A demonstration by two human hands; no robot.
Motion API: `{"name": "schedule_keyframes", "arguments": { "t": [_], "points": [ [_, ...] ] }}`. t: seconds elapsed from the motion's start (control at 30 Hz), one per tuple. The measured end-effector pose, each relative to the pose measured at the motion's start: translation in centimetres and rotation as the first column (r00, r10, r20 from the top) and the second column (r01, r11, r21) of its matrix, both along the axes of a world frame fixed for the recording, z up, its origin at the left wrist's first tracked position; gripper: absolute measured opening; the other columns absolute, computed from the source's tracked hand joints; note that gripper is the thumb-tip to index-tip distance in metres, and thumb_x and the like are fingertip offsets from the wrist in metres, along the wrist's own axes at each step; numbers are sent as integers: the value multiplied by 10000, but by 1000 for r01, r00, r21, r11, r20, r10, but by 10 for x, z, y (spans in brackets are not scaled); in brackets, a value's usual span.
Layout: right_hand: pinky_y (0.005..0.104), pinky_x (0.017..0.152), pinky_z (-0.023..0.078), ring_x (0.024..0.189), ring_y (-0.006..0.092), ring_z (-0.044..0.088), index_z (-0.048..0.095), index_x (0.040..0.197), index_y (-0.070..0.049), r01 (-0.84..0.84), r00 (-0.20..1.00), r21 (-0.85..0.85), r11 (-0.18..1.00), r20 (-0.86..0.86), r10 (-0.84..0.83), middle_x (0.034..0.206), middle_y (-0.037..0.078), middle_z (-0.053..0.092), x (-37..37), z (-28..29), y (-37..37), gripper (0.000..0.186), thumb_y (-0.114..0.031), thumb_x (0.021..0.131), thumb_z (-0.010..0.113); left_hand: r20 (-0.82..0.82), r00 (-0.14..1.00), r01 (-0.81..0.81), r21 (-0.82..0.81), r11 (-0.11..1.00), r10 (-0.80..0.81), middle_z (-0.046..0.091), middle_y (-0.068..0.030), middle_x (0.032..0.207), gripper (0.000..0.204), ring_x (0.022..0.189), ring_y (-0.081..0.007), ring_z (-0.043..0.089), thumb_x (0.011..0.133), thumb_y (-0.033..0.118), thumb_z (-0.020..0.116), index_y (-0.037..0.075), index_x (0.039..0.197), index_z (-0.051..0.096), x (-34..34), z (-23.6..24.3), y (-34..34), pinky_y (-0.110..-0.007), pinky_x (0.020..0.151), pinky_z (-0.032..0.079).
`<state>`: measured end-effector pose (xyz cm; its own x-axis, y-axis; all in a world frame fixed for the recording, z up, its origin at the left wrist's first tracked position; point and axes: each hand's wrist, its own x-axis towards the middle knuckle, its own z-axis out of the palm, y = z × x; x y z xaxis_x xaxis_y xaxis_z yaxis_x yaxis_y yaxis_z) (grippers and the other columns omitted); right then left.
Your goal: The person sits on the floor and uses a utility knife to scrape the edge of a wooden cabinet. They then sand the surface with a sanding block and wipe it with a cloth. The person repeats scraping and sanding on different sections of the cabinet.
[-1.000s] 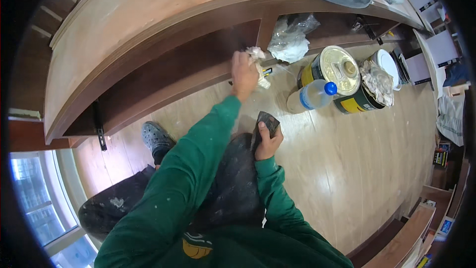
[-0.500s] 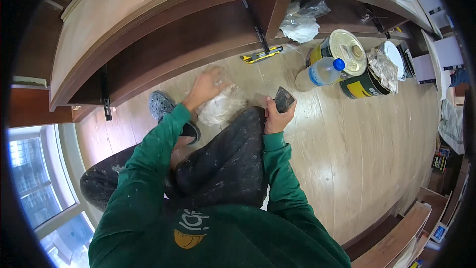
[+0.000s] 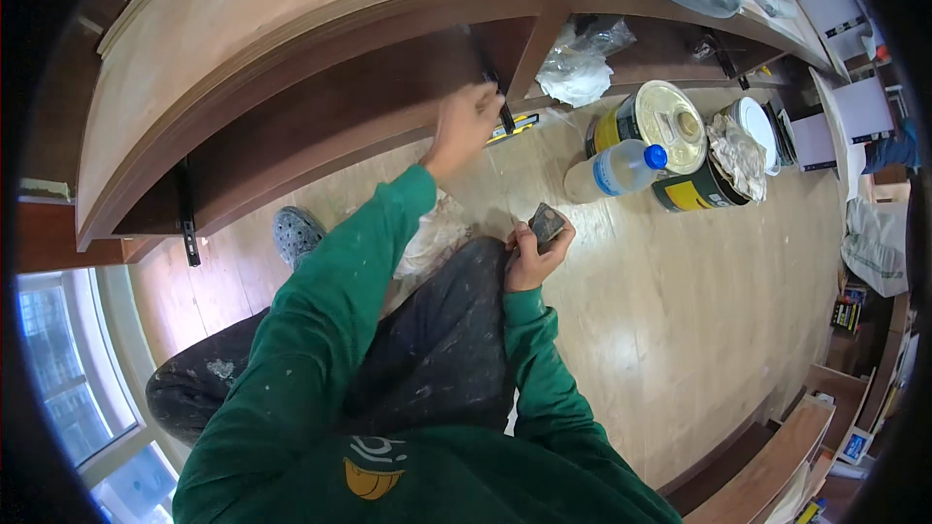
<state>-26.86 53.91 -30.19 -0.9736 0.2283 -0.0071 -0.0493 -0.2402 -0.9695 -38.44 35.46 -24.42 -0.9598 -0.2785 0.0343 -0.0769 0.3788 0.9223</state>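
Observation:
My left hand (image 3: 464, 128) reaches forward over the floor to the lower edge of the brown cabinet. Motion smears its fingers, so their grip cannot be made out. Beside it are a black drawer runner (image 3: 507, 116) and a yellow-and-black utility knife (image 3: 515, 129) lying on the floor, partly hidden by the hand. My right hand (image 3: 530, 262) is closed on a small dark grey block (image 3: 546, 222) with a worn, dusty face, held above my knee. A crumpled whitish rag (image 3: 432, 238) lies on the floor under my left forearm, partly covered by the sleeve.
Ahead on the right stand a cloudy plastic bottle (image 3: 616, 172) with a blue cap, a large can (image 3: 670, 126), and a dark tub (image 3: 701, 189) with a cloth over its rim. Clear plastic wrap (image 3: 581, 63) sits in the cabinet opening. Another runner (image 3: 187, 218) hangs at left.
My left hand has moved from the rag forward and right, to the runner and the utility knife. The right hand still holds the dark block, its worn face now turned upward more. The view has shifted slightly.

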Motion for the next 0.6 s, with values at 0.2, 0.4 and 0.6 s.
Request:
{"name": "schedule_keyframes", "arguments": {
  "t": [0.2, 0.4, 0.6],
  "points": [
    [280, 748, 454, 836, 145, 510, 477, 1135, -16, -54, 998, 66, 996, 47, 51, 959, 61, 513, -1, 6, -4, 428, -45, 744, 648, -101, 978, -198, -192, 961, 181, 363, -244, 1359, 729, 1248, -401, 400, 831, 218, 664, -101, 1393, 325, -32, 14, 56, -449, 1021, 352],
    [299, 801, 456, 886, 155, 520, 495, 1162, 3, -18, 998, 83, 996, 56, 14, 1007, 74, 534, 1, 7, -3, 453, -49, 738, 646, -296, 935, -262, -205, 943, 195, 319, -223, 1358, 763, 1236, -394, 373, 818, 192, 662, -119, 1403, 282, -25, 62, 77, -450, 1042, 310],
    [268, 703, 479, 791, 145, 544, 492, 1248, 34, -23, 998, -1, 1000, 53, 23, 1015, 94, 562, 0, 12, -3, 509, -71, 763, 607, -181, 978, -166, -412, 896, 98, 388, -230, 1364, 701, 1224, -423, 422, 767, 133, 681, -40, 1380, 387, 15, 5, 38, -475, 1038, 349]
  ]
}}
